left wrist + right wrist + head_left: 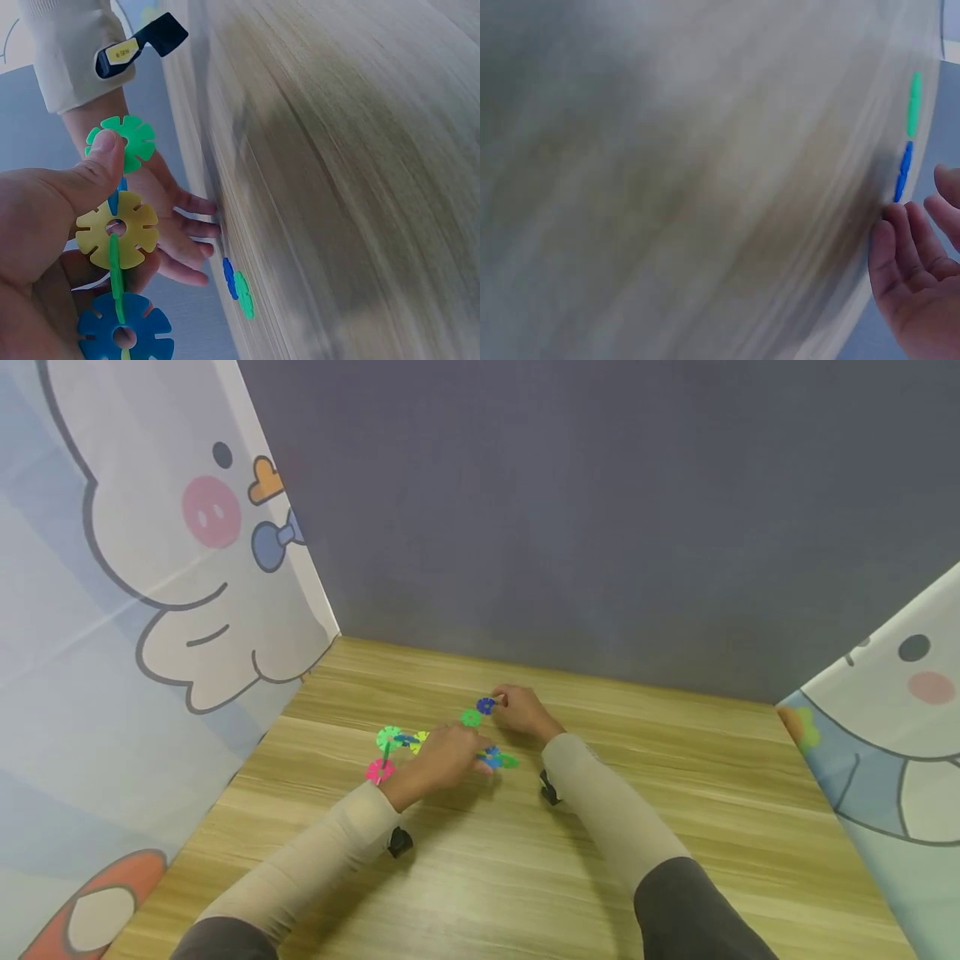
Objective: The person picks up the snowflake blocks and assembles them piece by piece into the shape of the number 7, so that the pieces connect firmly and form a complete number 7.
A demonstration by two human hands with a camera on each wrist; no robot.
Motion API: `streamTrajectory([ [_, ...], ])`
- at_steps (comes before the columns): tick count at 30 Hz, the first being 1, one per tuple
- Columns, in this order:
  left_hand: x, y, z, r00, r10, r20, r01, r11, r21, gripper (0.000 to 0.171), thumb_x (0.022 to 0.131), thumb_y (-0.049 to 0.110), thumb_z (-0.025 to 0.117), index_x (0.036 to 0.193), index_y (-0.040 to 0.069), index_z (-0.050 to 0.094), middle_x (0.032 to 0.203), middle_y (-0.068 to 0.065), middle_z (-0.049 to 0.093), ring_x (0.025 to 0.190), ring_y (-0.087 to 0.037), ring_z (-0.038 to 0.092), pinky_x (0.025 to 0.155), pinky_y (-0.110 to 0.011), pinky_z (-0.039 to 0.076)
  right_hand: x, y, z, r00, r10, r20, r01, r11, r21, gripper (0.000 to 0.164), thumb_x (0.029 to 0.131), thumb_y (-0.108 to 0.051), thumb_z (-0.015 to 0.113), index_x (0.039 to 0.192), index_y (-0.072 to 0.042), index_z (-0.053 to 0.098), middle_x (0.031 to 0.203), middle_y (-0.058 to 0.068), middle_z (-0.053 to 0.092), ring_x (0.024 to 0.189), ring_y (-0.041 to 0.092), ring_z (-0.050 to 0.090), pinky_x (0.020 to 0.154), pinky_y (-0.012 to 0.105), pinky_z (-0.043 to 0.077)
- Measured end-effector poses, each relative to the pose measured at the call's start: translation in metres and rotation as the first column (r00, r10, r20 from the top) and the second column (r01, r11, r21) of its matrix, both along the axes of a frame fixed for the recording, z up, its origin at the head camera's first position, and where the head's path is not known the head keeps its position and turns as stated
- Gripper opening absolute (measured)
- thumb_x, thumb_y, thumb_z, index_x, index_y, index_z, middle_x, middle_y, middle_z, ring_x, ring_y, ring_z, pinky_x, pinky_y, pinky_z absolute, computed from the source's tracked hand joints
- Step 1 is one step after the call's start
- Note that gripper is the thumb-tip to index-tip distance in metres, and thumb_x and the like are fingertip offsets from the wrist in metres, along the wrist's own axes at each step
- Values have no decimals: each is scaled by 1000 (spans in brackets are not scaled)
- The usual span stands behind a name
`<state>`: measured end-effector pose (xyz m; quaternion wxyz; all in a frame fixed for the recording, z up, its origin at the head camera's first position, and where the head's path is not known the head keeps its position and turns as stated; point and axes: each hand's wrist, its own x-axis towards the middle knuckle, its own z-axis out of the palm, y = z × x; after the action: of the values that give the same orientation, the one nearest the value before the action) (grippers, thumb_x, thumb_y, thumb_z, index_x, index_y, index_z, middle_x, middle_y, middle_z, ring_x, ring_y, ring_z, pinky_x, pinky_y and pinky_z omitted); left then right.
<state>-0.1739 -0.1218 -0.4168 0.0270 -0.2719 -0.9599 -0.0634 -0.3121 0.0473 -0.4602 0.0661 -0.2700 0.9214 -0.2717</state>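
My left hand holds a chain of interlocked slotted plastic discs. In the left wrist view the thumb presses on a green disc, with a yellow disc and a blue disc linked below it. To the left in the head view, the chain includes a pink disc. Beyond it, my right hand reaches down at the table, fingertips right at the edge of a loose dark blue disc. Its thumb stands apart from the fingers in the right wrist view. A loose green disc lies beside the dark blue one.
Both hands are over a wood-grain table. A dark grey panel rises behind it, and cartoon-printed sheets stand at the left and right sides. Black wrist devices sit at the cuffs.
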Motion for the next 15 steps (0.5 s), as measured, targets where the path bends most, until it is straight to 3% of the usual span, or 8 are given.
streamTrajectory([
  [4,1,1,1,1000,7,10,-7,1000,-5,47,85,47,75,123,20,74,106,-1,79,96,-27,74,80,-48,63,3,-7,-2,999,-24,41,21,997,70,47,98,-20,60,142,-4,55,134,19,67,126,37,62,111,49,50],
  [7,2,2,2,1000,2,4,-2,1000,-24,46,85,48,75,122,21,74,103,1,78,93,-26,74,82,-50,63,4,-12,-2,999,-40,34,36,992,118,51,100,-24,61,147,-4,51,146,17,59,138,39,53,120,51,40],
  [12,4,2,1,1000,1,-12,-1,1000,-24,43,83,50,75,115,21,75,97,-2,77,91,-27,73,86,-58,61,5,-17,-5,999,-43,8,41,985,165,48,102,-25,61,145,-6,54,144,17,60,135,39,55,119,52,40],
  [15,6,1,-1,1000,-3,-14,3,1000,-21,40,83,50,75,111,22,75,92,0,75,86,-23,71,78,-50,62,6,-19,-7,999,-51,13,48,984,169,44,102,-25,62,142,-7,57,139,17,64,131,39,57,116,53,44],
])
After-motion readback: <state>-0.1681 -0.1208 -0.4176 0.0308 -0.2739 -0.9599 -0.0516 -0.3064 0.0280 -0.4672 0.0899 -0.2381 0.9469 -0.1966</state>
